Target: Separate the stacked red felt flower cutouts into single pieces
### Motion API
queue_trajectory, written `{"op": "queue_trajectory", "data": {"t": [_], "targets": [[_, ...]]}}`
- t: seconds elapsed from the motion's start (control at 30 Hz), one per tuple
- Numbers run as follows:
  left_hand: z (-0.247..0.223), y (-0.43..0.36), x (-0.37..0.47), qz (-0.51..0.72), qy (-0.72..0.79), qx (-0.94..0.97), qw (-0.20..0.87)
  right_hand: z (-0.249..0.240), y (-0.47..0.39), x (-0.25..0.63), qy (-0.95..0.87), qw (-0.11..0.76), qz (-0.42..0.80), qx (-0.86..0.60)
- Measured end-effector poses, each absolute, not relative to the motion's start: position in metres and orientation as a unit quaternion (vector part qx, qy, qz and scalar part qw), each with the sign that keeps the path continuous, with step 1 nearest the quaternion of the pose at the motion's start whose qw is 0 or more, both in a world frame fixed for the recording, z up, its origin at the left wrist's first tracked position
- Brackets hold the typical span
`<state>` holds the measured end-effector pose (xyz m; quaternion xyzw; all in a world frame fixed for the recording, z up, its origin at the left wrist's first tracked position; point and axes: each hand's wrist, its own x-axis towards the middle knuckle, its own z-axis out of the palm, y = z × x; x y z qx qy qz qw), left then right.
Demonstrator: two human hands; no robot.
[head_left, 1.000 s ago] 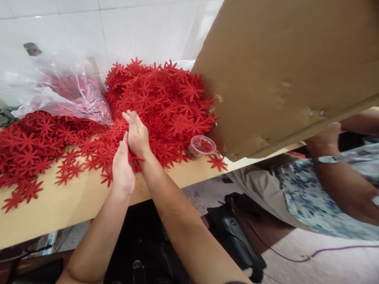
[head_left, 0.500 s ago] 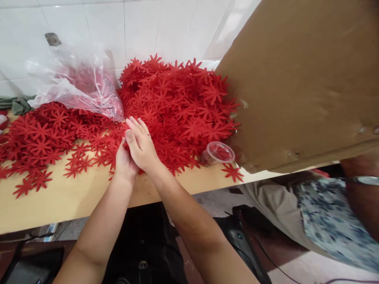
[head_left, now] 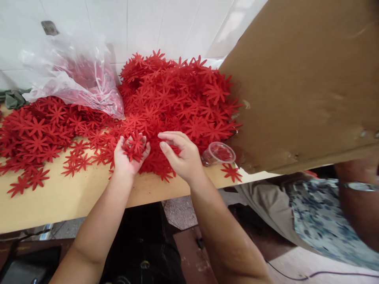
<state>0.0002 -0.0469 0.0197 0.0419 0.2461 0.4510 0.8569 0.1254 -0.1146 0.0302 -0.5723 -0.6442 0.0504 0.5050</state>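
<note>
Cupped palm up, my left hand point(head_left: 128, 161) has a small stack of red petal cutouts point(head_left: 135, 146) resting in its palm, with the fingers curled round them. My right hand point(head_left: 184, 157) is apart from it to the right, fingers extended and thumb separate, nothing seen in its grasp. A large heap of the same red flower-shaped pieces point(head_left: 174, 94) lies just beyond both hands. Right of my right hand a clear plastic cup point(head_left: 219, 153) leans on the table, with something red showing through it. One loose red piece point(head_left: 231, 172) lies beside the cup.
A second red pile point(head_left: 35, 134) spreads at the left, under a clear plastic bag point(head_left: 85, 86) against the tiled wall. A big cardboard sheet point(head_left: 308, 79) stands at the right over the table point(head_left: 83, 193). Another person's arm point(head_left: 358, 197) with a watch is beyond it.
My hands were pressed together; now they are apart. The right hand has moved right, and the red cutouts in my left palm have come into view.
</note>
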Motion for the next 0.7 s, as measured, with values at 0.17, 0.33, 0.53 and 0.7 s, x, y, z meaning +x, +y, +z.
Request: {"op": "queue_trajectory", "data": {"t": [0.17, 0.33, 0.53, 0.7], "targets": [[0.021, -0.055, 0.006, 0.443, 0.229, 0.138, 0.856, 0.019, -0.11, 0.096, -0.709, 0.377, -0.011, -0.596], [0.019, -0.054, 0.004, 0.438, 0.253, 0.132, 0.853, 0.021, -0.109, 0.093, -0.724, 0.375, -0.024, -0.578], [0.02, -0.044, -0.004, 0.448, 0.267, 0.039, 0.853, 0.059, -0.153, 0.176, -0.644, 0.314, -0.078, -0.693], [0.021, -0.043, -0.002, 0.441, 0.249, 0.033, 0.862, 0.06, -0.173, 0.225, -0.602, -0.043, -0.035, -0.796]]}}
